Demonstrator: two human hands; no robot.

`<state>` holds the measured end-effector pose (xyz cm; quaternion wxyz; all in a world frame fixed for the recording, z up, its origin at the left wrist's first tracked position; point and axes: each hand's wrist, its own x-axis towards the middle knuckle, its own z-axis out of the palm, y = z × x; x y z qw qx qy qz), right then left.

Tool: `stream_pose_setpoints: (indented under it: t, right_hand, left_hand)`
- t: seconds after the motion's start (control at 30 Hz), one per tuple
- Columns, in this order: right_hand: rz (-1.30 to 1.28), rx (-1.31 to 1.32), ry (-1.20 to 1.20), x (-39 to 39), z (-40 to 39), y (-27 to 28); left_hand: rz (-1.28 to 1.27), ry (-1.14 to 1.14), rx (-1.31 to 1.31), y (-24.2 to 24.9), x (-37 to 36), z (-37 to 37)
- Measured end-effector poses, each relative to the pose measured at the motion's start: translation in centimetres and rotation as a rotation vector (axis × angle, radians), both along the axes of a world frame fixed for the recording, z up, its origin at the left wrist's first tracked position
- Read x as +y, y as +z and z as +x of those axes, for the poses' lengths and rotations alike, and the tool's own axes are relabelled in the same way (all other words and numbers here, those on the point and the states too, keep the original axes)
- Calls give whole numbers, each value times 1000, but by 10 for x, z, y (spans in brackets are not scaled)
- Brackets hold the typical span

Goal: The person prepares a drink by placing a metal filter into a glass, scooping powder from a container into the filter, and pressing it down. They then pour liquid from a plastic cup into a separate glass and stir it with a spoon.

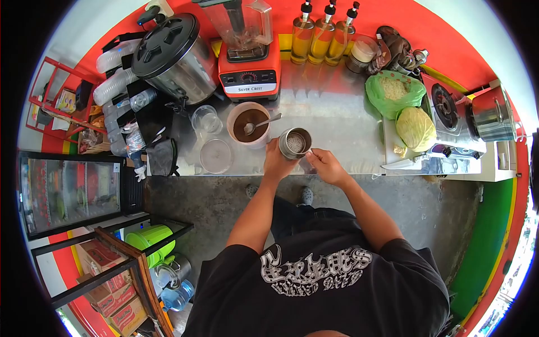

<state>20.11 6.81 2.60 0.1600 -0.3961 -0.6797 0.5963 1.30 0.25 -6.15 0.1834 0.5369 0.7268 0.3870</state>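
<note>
A small metal cup (pixel 295 144) with a frothy or grainy light layer inside is held between both hands, over the front edge of the steel counter (pixel 337 118). My left hand (pixel 277 161) is wrapped round the cup's left side. The fingers of my right hand (pixel 324 164) close on its handle at the lower right. Just left of the cup stands a pinkish tub (pixel 232 124) of brown contents, with a metal spoon (pixel 264 124) resting in it. A round clear lid (pixel 216 156) lies beside the tub, and clear plastic cups (pixel 206 120) are behind the lid.
A red blender (pixel 250 76) and a large lidded steel pot (pixel 182 67) stand at the back left. Three pump bottles (pixel 323 40) line the back wall. On the right are a green bag (pixel 393 92), a cabbage (pixel 415 129), a knife (pixel 400 164) and a stove (pixel 449 112).
</note>
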Motion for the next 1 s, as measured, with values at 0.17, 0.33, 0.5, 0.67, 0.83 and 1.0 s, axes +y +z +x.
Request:
stream_pose_setpoints:
  t: [0.17,0.33,0.5,0.67,0.83,1.0]
  right_hand:
    - [-45,127,-126,5,-2,-21]
    - [-189,164,-153,12,-6,-21]
    - [-115,57,-1,11,-4,12]
    - [85,-45,40,10,-9,23]
    - [405,-78,66,3,-16,22]
    - [469,-23,156,1,-17,28]
  left_hand:
    - [-24,17,-10,3,0,1]
    - [0,-20,6,0,1,-1]
    - [-8,-11,14,-4,2,0]
    - [33,-30,70,-17,4,-4]
    - [82,-92,137,-10,5,-5]
    - [90,-113,128,-19,5,-6]
